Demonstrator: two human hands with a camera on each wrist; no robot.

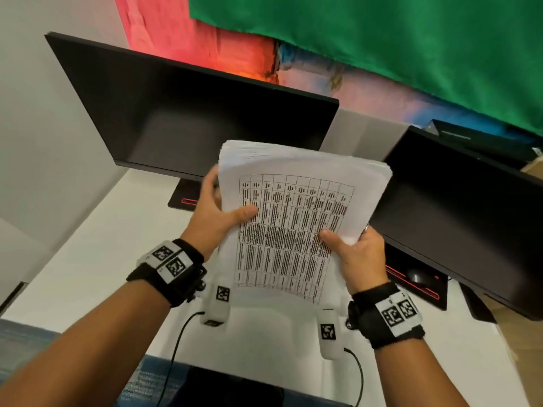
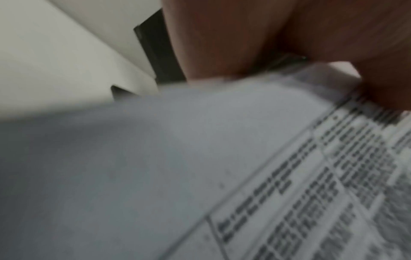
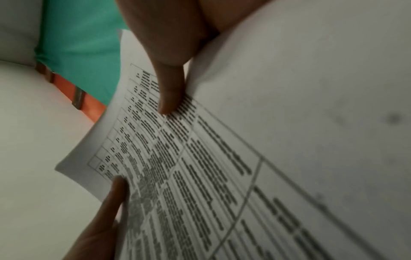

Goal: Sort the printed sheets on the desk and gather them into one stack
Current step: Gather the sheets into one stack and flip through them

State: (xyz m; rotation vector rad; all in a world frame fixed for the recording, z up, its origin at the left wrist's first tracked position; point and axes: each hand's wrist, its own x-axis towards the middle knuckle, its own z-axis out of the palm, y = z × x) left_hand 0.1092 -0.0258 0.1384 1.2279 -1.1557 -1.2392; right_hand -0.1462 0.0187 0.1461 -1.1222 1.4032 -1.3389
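Observation:
A thick stack of printed sheets (image 1: pixel 296 218) stands tilted above the white desk (image 1: pixel 97 259), its top page showing a dense black table. My left hand (image 1: pixel 217 212) grips the stack's left edge, thumb on the printed face and fingers behind. My right hand (image 1: pixel 352 251) grips the lower right edge the same way. The left wrist view shows the blurred sheets (image 2: pixel 289 176) under my left hand (image 2: pixel 222 44). In the right wrist view my right thumb (image 3: pixel 171 91) presses the printed sheets (image 3: pixel 200 167), and the left thumb (image 3: pixel 115 197) pinches the far edge.
A dark monitor (image 1: pixel 188 113) stands behind the stack and a second monitor (image 1: pixel 458 218) to the right, both on black bases with red trim. A mouse (image 1: pixel 417 276) lies on the right base. Green and red cloths (image 1: pixel 382 39) hang on the wall.

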